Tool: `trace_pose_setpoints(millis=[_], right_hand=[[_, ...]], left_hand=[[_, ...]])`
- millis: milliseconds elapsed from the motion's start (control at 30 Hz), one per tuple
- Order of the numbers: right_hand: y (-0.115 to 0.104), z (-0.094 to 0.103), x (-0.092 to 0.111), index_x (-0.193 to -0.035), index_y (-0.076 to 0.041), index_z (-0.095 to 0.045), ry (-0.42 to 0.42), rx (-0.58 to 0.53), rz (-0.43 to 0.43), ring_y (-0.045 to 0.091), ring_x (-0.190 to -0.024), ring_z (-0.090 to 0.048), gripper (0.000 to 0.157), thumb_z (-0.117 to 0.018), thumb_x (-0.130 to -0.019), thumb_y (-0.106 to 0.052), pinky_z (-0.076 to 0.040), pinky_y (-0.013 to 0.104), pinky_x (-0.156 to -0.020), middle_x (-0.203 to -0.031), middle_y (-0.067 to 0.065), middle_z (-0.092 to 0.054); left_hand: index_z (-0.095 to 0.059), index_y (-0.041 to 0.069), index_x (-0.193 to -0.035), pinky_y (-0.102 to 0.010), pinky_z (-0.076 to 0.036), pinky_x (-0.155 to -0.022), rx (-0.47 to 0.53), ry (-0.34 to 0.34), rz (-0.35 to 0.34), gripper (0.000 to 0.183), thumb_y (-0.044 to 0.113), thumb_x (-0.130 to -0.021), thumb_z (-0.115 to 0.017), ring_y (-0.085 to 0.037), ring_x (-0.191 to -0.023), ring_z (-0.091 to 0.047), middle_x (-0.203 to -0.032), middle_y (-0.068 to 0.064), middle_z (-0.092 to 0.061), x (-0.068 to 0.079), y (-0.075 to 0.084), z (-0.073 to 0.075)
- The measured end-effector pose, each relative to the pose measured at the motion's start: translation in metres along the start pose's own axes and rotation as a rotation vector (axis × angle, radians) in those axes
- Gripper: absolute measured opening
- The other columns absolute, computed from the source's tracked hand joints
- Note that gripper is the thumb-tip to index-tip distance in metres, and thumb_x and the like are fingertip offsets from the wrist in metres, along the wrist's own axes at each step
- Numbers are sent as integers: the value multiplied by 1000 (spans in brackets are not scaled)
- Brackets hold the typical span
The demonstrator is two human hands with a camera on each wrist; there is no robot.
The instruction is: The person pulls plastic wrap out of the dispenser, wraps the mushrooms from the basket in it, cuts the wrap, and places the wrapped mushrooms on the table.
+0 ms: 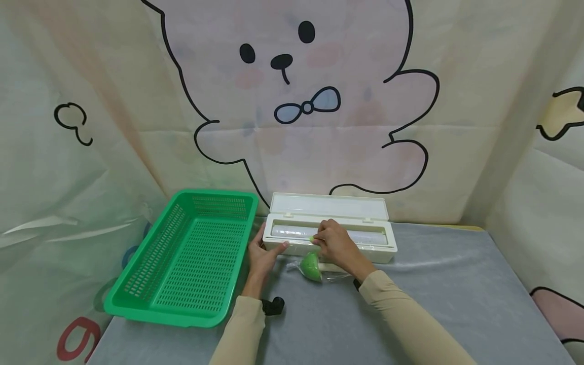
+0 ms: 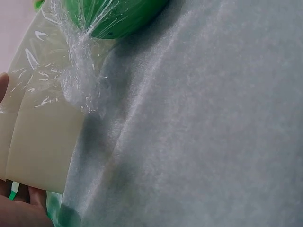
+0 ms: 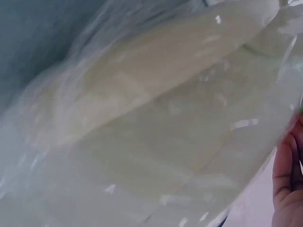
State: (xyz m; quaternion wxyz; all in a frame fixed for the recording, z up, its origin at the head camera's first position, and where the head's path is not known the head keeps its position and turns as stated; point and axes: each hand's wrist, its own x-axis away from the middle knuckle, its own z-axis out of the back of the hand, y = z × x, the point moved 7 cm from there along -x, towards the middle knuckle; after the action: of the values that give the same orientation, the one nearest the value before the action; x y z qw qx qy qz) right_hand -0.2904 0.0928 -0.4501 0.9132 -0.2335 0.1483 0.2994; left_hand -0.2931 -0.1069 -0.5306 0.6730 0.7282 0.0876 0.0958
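Note:
A white cling film dispenser (image 1: 392, 242), its lid (image 1: 328, 205) raised, stands at the back of the table with a film roll (image 1: 292, 232) inside. My left hand (image 1: 262, 261) grips its left end, thumb on the front edge. Over the front edge, my right hand (image 1: 337, 246) pinches a small green slider (image 1: 312, 239). Just in front lies an object with a green dome (image 1: 311, 267) and a pale stem (image 1: 329, 267), covered in clear film. In the right wrist view the film-covered stem (image 3: 180, 56) fills much of the picture, with right fingers (image 3: 284, 165) at the edge.
A green perforated plastic basket (image 1: 244, 243) stands left of the dispenser. Grey cloth (image 1: 438, 294) covers the table. Behind it hangs a backdrop (image 1: 456, 152) with a cartoon bear, close to the raised lid.

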Motion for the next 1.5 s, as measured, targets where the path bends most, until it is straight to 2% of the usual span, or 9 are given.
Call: trace_pose_setpoints(millis=[333, 900, 967, 1133, 1267, 1400, 1500], right_hand=[[8, 5, 8, -90, -1, -81, 5, 31, 33, 20, -79, -56, 6, -81, -86, -5, -51, 34, -71, -82, 1, -60], [13, 11, 14, -89, -1, -81, 12, 67, 20, 20, -78, -55, 6, -81, -85, -6, -51, 34, -69, -81, 1, -59], [13, 12, 14, -88, -1, -81, 13, 67, 16, 20, -77, -56, 5, -81, -86, -6, -51, 34, -69, -82, 1, -60], [13, 14, 14, -85, -2, -79, 12, 75, 11, 21, -77, -57, 4, -81, -85, -6, -51, 34, -69, -81, 2, -60], [14, 12, 14, -87, -2, -80, 1, 63, 1, 21, -77, -56, 4, -81, -85, -6, -51, 35, -69, -82, 3, -61], [15, 11, 14, -90, -3, -81, -11, 45, -7, 21, -78, -56, 5, -80, -86, -6, -51, 35, -70, -83, 3, -62], [16, 10, 15, -91, -4, -81, -14, 49, -10, 20, -78, -56, 5, -80, -87, -7, -51, 34, -70, -84, 2, -62]], left_hand=[[-40, 3, -155, -48, -37, -112, 13, -9, 2, 89, -5, -78, -84, -35, -137, -45, -153, -19, -44, -1, -3, 1], [-40, 4, -155, -49, -35, -114, 36, -8, -1, 87, -7, -79, -82, -35, -139, -44, -154, -19, -43, -1, -3, -2], [-40, 2, -154, -49, -35, -114, 43, -10, -4, 86, -7, -80, -81, -36, -138, -44, -154, -20, -42, 2, 2, -3], [-40, 2, -154, -51, -35, -113, 36, -14, -15, 86, -6, -80, -82, -37, -138, -43, -155, -20, -41, 2, 3, -2], [-41, 1, -153, -52, -39, -109, -51, -17, -76, 85, 0, -80, -84, -38, -133, -47, -153, -21, -44, 0, 0, 1], [-44, 0, -151, -51, -45, -99, -140, -12, -166, 81, 4, -81, -85, -38, -124, -52, -149, -22, -48, 0, -2, 6], [-46, -3, -149, -47, -47, -96, -163, -15, -246, 79, 2, -81, -85, -39, -127, -51, -149, -24, -48, -1, -3, 7]])
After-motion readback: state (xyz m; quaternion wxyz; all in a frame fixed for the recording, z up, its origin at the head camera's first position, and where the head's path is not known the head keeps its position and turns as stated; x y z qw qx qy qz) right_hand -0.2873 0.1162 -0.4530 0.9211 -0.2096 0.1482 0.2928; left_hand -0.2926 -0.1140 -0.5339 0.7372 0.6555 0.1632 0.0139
